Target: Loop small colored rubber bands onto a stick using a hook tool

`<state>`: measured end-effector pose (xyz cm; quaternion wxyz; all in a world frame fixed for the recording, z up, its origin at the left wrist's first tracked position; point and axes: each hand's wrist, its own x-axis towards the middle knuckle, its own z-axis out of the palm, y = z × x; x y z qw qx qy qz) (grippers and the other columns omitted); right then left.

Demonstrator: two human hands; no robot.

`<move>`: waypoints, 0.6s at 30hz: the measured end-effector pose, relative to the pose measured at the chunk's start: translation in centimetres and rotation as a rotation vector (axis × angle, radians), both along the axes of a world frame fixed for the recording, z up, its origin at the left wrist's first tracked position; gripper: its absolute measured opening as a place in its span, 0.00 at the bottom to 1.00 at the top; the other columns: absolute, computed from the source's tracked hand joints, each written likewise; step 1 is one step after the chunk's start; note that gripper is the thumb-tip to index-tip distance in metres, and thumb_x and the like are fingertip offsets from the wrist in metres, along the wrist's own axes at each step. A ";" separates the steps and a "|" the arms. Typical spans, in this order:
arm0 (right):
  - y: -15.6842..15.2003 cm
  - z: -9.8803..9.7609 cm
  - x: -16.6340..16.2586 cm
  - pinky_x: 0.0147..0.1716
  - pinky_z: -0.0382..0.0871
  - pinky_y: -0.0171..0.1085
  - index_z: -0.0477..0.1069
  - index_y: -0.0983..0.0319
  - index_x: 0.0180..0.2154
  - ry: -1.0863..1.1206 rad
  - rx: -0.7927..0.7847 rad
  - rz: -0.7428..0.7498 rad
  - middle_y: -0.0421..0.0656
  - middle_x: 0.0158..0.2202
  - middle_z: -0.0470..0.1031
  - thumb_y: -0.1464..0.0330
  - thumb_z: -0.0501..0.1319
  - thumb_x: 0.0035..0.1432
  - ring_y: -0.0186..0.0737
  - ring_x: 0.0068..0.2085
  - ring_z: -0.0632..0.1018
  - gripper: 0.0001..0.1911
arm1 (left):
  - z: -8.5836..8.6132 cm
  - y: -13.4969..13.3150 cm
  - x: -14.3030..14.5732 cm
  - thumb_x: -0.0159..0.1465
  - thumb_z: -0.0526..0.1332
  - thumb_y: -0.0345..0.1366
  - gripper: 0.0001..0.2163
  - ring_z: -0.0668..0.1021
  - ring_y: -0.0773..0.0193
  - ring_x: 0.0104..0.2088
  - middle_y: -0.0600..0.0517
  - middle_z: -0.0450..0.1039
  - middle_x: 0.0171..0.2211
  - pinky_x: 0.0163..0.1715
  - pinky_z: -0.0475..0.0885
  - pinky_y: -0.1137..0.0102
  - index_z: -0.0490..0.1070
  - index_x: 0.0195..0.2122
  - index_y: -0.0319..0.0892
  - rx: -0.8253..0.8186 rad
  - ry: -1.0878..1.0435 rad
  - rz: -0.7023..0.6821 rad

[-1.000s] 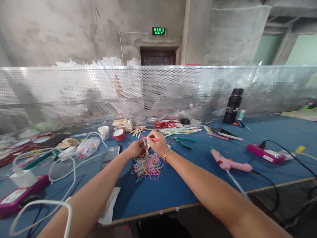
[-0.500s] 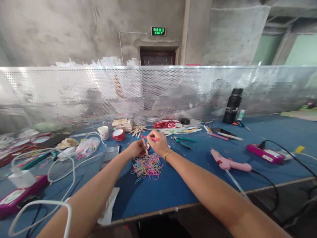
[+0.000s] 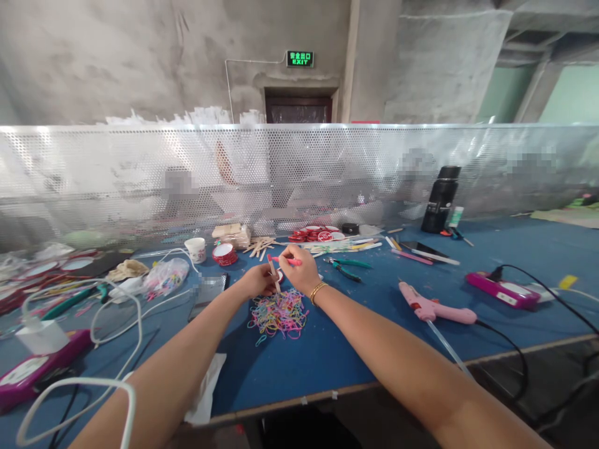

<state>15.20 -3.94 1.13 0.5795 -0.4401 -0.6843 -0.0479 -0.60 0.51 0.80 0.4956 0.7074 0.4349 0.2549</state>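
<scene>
Where left fingers pinch, 1 stick apparently protrudes.

The person across from me wears a gold-coloured bracelet just behind the right hand, a narrow band that wraps close and seems made of small links, too fine to make out. The left hand is bare, like the left forearm and right forearm.

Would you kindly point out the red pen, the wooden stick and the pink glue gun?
Red pen (image 3: 294,262): head view, on its barrel.
Wooden stick (image 3: 275,278): head view, on its bare length.
Pink glue gun (image 3: 425,308): head view, on its body.
</scene>
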 end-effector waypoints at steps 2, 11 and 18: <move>-0.1 0.0 -0.1 0.33 0.60 0.34 0.64 0.59 0.26 -0.009 -0.004 0.009 0.38 0.25 0.72 0.68 0.57 0.57 0.36 0.29 0.72 0.08 | 0.0 0.0 0.0 0.53 0.68 0.41 0.14 0.77 0.66 0.22 0.53 0.74 0.22 0.24 0.69 0.74 0.69 0.36 0.40 -0.005 -0.009 -0.013; -0.2 0.1 -0.1 0.33 0.60 0.34 0.64 0.59 0.25 -0.012 -0.010 -0.016 0.37 0.24 0.72 0.69 0.57 0.57 0.35 0.28 0.71 0.08 | 0.0 0.0 -0.1 0.52 0.69 0.43 0.16 0.76 0.65 0.22 0.54 0.74 0.22 0.25 0.70 0.72 0.68 0.35 0.40 0.005 -0.003 -0.009; -0.2 0.0 -0.2 0.33 0.59 0.35 0.64 0.59 0.25 -0.036 0.011 -0.015 0.37 0.24 0.72 0.69 0.58 0.56 0.36 0.29 0.71 0.08 | -0.1 0.1 -0.2 0.52 0.69 0.44 0.16 0.76 0.65 0.23 0.54 0.74 0.22 0.26 0.70 0.72 0.68 0.36 0.40 0.004 -0.009 -0.023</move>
